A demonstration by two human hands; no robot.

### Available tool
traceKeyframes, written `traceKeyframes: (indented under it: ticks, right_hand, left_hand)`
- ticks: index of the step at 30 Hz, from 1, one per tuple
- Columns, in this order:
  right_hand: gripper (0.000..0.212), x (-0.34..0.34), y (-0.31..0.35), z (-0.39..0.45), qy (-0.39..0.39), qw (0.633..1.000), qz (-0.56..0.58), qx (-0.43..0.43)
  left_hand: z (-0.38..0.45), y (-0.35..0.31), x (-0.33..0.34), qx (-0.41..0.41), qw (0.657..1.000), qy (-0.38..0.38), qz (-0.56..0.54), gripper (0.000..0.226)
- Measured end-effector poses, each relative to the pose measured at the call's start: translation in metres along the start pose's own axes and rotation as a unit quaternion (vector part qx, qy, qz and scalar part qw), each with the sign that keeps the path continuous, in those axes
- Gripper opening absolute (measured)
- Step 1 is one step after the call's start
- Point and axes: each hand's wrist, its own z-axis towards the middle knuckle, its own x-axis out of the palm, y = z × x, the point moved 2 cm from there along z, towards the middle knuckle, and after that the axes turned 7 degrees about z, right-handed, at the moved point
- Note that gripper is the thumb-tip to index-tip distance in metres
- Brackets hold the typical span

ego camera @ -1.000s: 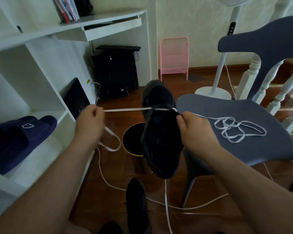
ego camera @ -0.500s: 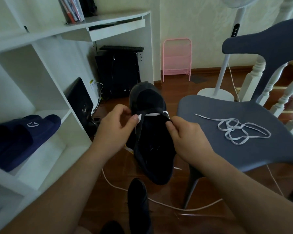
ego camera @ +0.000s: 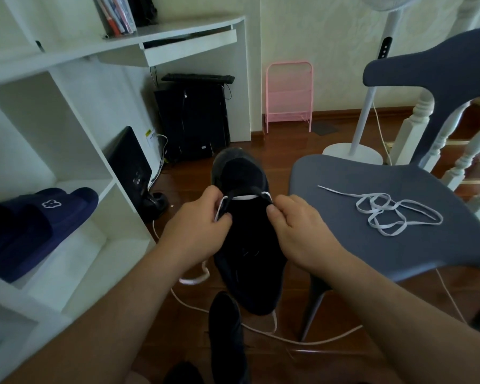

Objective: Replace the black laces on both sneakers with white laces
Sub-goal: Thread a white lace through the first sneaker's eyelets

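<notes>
White shelving unit (ego camera: pixel 75 151): one, at the left; one pair of navy blue slippers (ego camera: pixel 34 223) is kept in its lower compartment.
Grey plastic chair (ego camera: pixel 394 217): one, at the right.
Black fabric sneakers: two are counted. One black sneaker (ego camera: pixel 247 245) is held up between the hands, toe pointing away; a second black sneaker (ego camera: pixel 227 336) is seen below it, near the wooden floor (ego camera: pixel 330 361).
White flat laces: two are counted. One white lace (ego camera: pixel 244 197) is threaded across the held sneaker's front eyelets, its ends hanging to the floor; a spare white lace (ego camera: pixel 385 214) is coiled loosely on the chair seat.
Left hand (ego camera: pixel 197 231): grip closed to a narrow pinch on the threaded lace at the sneaker's left edge.
Right hand (ego camera: pixel 297 231): fingers curled at the sneaker's right edge; whether lace or only sneaker is gripped cannot be told.
</notes>
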Motion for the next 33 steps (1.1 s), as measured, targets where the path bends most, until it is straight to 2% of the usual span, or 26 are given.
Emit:
traceKeyframes:
  ticks: [3,5,7,9,13,17,21,24,26,29,33]
  right_hand:
    - [0.036,0.001,-0.001,0.0,0.013,1.0,-0.009,0.012]
    - [0.038,0.001,-0.006,0.002,0.023,0.994,0.077,0.071]
    - [0.04,0.004,-0.009,0.003,0.044,0.976,0.172,0.125]
    - [0.036,0.007,-0.014,0.004,0.061,0.971,0.185,0.139]
    - [0.024,0.012,-0.03,0.003,0.077,0.957,0.202,0.195]
    - [0.022,0.01,-0.043,-0.007,0.133,0.953,0.143,0.23]
    - [0.02,0.008,-0.051,-0.027,0.219,0.944,0.052,0.241]
    - [0.019,0.013,-0.061,-0.046,0.326,0.904,-0.068,0.268]
    - [0.016,0.018,-0.073,-0.063,0.385,0.866,-0.08,0.308]
    - [0.024,0.02,-0.09,-0.082,0.39,0.858,-0.082,0.325]
    - [0.032,0.021,-0.103,-0.099,0.388,0.863,-0.118,0.302]
  left_hand:
    - [-0.001,-0.002,0.001,-0.023,0.999,-0.015,-0.017,0.017]
    - [0.0,-0.002,0.003,-0.049,0.998,-0.016,-0.02,0.027]
    - [0.002,-0.001,0.007,-0.055,0.998,-0.011,0.024,0.037]
    - [0.002,-0.001,0.011,-0.053,0.997,0.013,0.057,0.043]
    - [0.003,0.001,0.025,-0.049,0.994,0.076,0.057,0.044]
    - [-0.001,-0.001,0.052,-0.038,0.986,0.159,0.04,0.042]
    - [-0.013,-0.001,0.094,-0.055,0.959,0.279,0.009,0.039]
    - [-0.023,-0.001,0.132,-0.058,0.929,0.365,0.01,0.035]
    - [-0.035,0.003,0.166,-0.062,0.913,0.402,0.034,0.042]
    - [-0.063,0.012,0.228,-0.044,0.889,0.443,0.105,0.051]
    - [-0.104,0.025,0.293,-0.089,0.853,0.503,0.105,0.051]
